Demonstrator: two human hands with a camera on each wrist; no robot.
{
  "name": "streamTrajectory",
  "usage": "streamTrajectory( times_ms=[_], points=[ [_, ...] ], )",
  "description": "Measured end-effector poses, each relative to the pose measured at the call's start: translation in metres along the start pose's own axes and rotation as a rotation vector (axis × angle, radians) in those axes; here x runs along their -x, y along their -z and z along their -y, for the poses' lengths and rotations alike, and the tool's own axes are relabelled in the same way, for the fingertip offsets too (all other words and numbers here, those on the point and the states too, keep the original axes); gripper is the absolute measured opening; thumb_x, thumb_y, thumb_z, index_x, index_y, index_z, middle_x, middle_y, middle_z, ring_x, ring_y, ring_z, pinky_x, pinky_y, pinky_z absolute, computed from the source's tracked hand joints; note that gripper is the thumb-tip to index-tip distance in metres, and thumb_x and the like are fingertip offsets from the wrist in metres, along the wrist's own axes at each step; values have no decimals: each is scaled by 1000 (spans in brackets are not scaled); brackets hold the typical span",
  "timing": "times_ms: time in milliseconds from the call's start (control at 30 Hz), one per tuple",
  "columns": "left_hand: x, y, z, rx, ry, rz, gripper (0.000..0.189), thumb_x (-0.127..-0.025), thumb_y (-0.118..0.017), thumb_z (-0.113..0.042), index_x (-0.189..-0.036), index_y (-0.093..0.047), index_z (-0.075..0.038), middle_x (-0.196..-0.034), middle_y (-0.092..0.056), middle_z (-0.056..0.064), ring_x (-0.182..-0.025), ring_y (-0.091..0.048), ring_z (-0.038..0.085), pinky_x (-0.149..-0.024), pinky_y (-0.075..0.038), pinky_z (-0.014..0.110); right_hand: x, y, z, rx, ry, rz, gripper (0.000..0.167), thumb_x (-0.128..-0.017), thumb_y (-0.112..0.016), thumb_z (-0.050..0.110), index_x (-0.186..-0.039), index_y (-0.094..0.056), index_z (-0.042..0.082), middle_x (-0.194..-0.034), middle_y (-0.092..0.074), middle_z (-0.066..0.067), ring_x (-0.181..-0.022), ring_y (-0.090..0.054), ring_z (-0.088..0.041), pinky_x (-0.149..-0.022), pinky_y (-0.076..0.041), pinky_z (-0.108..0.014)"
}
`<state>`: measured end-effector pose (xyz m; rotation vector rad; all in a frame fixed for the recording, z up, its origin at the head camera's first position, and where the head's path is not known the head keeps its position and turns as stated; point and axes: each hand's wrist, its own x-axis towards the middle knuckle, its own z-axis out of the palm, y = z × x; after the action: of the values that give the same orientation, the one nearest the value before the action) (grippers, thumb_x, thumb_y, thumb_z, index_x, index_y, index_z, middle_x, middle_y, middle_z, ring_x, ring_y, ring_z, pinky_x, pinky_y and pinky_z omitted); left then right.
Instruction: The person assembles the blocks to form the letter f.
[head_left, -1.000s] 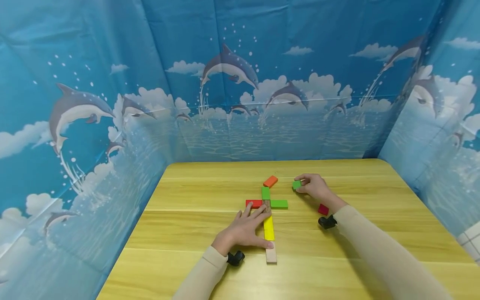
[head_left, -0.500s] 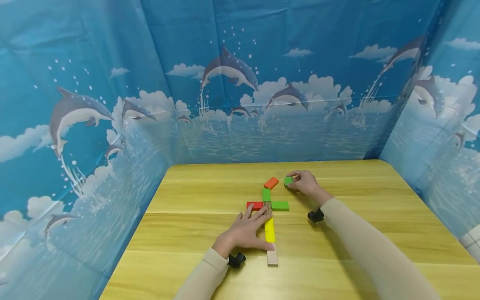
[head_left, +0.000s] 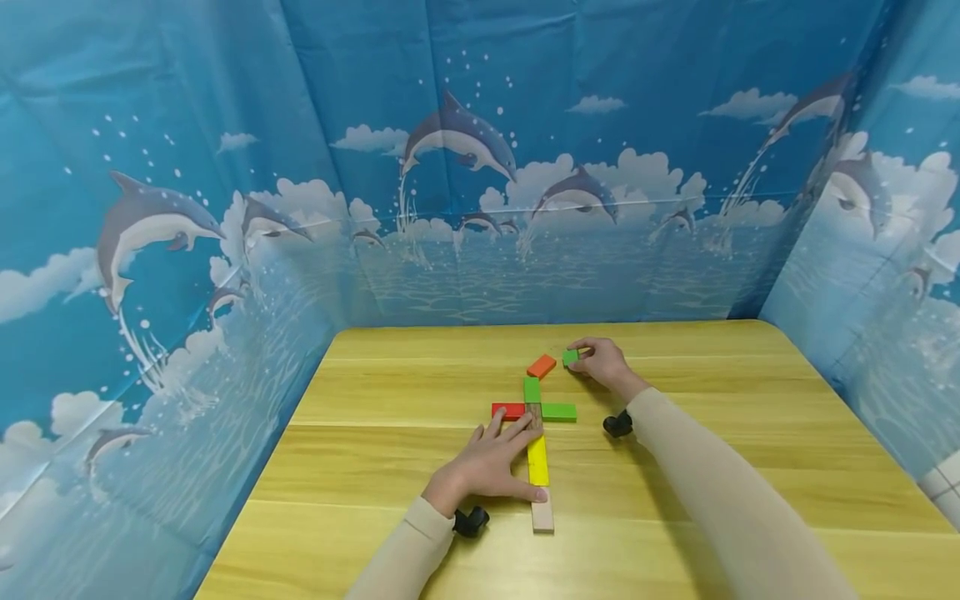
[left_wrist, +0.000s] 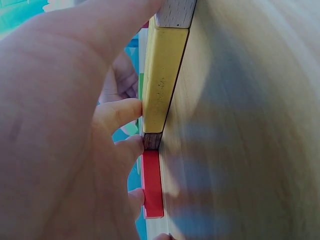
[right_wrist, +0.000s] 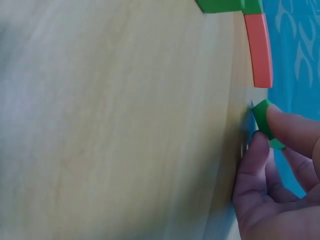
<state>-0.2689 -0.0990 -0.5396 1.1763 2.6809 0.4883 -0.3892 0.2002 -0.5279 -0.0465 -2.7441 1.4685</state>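
At the far side of the table, my right hand [head_left: 603, 363] pinches a small green block [head_left: 571, 358] between thumb and fingers. Just left of it lies a slanted orange block [head_left: 542, 367], its near end close to an upright-lying green block [head_left: 532, 390]. Below that sits a brown wood-grain block [head_left: 534, 413], with a red block [head_left: 508, 411] on its left and a long green block [head_left: 558, 412] on its right. A yellow block [head_left: 537, 460] and a pale wooden block [head_left: 543, 518] continue the line nearer. My left hand [head_left: 487, 462] spreads its fingers over the row, touching several blocks.
The wooden table [head_left: 337, 467] reaches back to a blue dolphin-print curtain [head_left: 465, 275], which also stands along both sides. Black wrist cameras [head_left: 471, 522] sit under each wrist. The right sleeve [head_left: 720, 475] crosses the right half of the table.
My right hand has carried the small green block leftward and slightly back, closer to the orange block. A dark red block by the right wrist is now hidden. The left hand stays in place.
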Motion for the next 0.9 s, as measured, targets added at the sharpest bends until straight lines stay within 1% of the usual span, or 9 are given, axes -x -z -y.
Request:
streamTrajectory(
  times_ms=[167, 367, 433, 600, 733, 900],
  points=[
    [1, 1, 0, 0, 0, 0, 100, -80, -61, -79, -161, -24, -35, -169, -7, -7, -153, 4, 38, -115, -11, 69, -1, -3, 0, 27, 2, -14, 41, -96, -70, 10, -136, -63, 8, -113, -61, -18, -91, -61, -29, -75, -54, -37],
    [1, 1, 0, -10, -7, -4, 100, -80, -61, -79, -161, -25, -34, -169, -7, -6, -153, 4, 38, -114, -12, 69, -3, -6, 0, 102, 11, -2, 41, -99, -67, 15, -139, -62, 10, -120, -60, -19, -104, -58, -32, -84, -51, -43],
    [1, 1, -1, -8, -8, -4, 100, -80, -62, -79, -161, -25, -33, -169, -8, -6, -153, 4, 39, -114, -12, 69, -3, -7, 2, 130, 31, 7, 41, -100, -65, 16, -140, -61, 9, -122, -60, -20, -106, -58, -34, -86, -51, -46],
    [1, 2, -1, -1, -4, 0, 100, -80, -61, -79, -161, -25, -33, -169, -7, -6, -153, 4, 39, -114, -12, 69, -3, -8, 4, 163, 48, 14, 43, -101, -64, 17, -142, -59, 9, -123, -61, -20, -108, -58, -34, -87, -50, -48],
    [0, 1, 0, -7, 2, 5, 100, -80, -61, -79, -161, -24, -35, -169, -7, -6, -153, 4, 38, -115, -11, 69, -1, -8, 6, 162, 39, 23, 43, -101, -64, 17, -143, -58, 12, -124, -60, -19, -108, -58, -33, -88, -50, -48],
    [0, 0, -1, -15, 6, 6, 99, -80, -60, -81, -161, -24, -36, -169, -6, -7, -153, 5, 37, -116, -10, 67, -1, -10, 6, 164, 36, 20, 44, -99, -67, 17, -142, -60, 14, -121, -61, -18, -105, -58, -33, -87, -50, -48]
  ],
)
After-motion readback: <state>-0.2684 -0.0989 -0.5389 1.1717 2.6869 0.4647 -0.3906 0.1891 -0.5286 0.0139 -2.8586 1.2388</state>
